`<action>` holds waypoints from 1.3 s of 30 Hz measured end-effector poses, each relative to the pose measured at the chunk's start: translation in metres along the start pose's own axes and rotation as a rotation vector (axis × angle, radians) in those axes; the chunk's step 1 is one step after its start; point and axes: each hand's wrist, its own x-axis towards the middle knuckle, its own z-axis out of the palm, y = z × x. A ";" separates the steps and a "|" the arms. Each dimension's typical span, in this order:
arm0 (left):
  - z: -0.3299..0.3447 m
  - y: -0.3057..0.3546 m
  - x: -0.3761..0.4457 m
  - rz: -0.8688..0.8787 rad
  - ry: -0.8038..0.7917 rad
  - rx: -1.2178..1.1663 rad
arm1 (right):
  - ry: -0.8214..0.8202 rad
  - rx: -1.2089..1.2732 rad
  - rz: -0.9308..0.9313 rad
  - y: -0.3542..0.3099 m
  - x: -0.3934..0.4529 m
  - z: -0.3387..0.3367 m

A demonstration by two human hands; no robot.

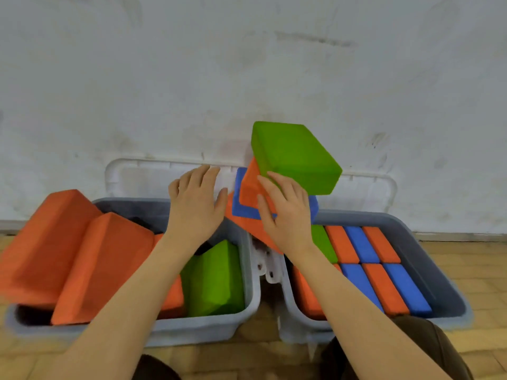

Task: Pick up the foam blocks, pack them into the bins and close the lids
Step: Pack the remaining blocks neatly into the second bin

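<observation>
Here, two grey bins on a wooden floor (466, 259), side by side against a white wall (247, 64). Both lids are open and lean back on the wall: the left lid (142, 174) and the right lid (384, 187).

Left bin (192, 329): loosely filled. Two big orange blocks stick up tilted over its left side, one far left (46, 242), one just right of it (104, 264). A third orange block (172, 294) lies lower, mostly hidden by the left forearm. One green block (214, 278) sits at the right end.

Right bin (444, 272): neatly packed rows. I count three blue blocks (362, 244), three orange ones in the rows (343, 244), one green (322, 242) at the far left and one more orange (304, 292) at the near left, partly under the right forearm.

Between the bins, at the far side, a tilted stack of four blocks: green stack block (296, 157) on top, orange stack block (252, 185) under it, then a blue stack block (244, 207), then a bottom orange block (247, 226).

Left hand (196, 204): grip apart, fingers straight, over the far rim of the left bin just left of the stack; contact unclear. Right hand (285, 215): fingers spread flat on the stack's near face, grip apart, clamped on nothing.
</observation>
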 end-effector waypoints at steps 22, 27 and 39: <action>-0.035 -0.227 -0.179 -0.643 -0.095 0.412 | -1.033 0.382 -0.191 -0.186 -0.104 0.195; -0.035 -0.245 -0.178 -0.570 0.097 0.317 | -1.007 0.271 -0.119 -0.203 -0.117 0.214; -0.027 -0.244 -0.164 -0.632 0.096 0.113 | -1.046 0.287 0.003 -0.147 -0.109 0.222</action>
